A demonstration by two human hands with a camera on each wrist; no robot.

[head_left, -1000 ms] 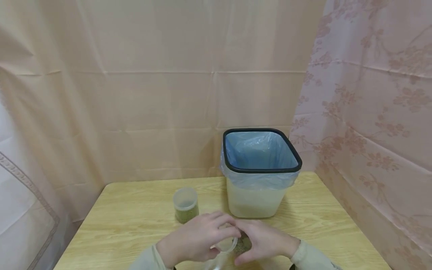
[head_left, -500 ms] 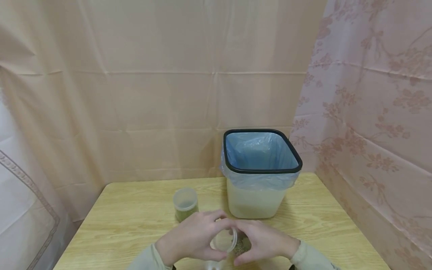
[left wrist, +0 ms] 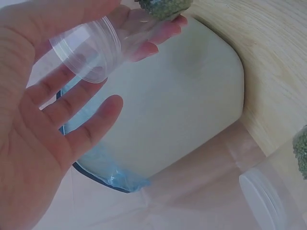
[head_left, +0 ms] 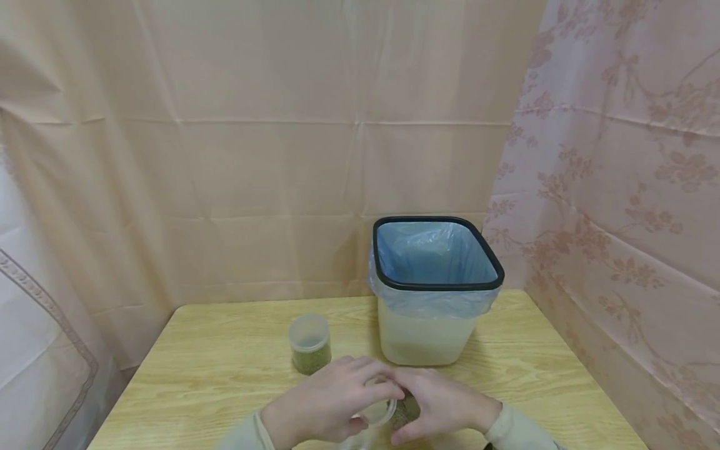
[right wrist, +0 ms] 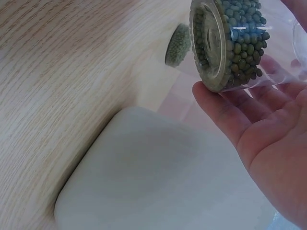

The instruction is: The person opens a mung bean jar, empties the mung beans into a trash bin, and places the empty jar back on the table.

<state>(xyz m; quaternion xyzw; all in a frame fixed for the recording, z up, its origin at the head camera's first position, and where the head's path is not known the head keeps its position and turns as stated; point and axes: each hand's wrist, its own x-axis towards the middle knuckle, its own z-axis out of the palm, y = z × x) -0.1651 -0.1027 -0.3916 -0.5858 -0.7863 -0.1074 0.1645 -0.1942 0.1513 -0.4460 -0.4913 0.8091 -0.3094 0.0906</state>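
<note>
My right hand grips a clear plastic jar from its right side. Small green beans, like mung beans, fill the bottom end of the jar, which is tilted onto its side. My left hand curls its thumb and fingers round the clear lid at the jar's other end. In the left wrist view, the right fingertips show beyond the lid, under the beans. The hands meet at the fingertips in the head view, partly covering the jar.
A second clear jar of green beans stands upright on the wooden table, left of the hands. Behind them is a cream bin with a black rim and blue bag. Curtains hang at the back and right.
My left fingers spread wider round the lid half a second ago, and now curl in on it again. My right hand and the jar stay nearly in place.
</note>
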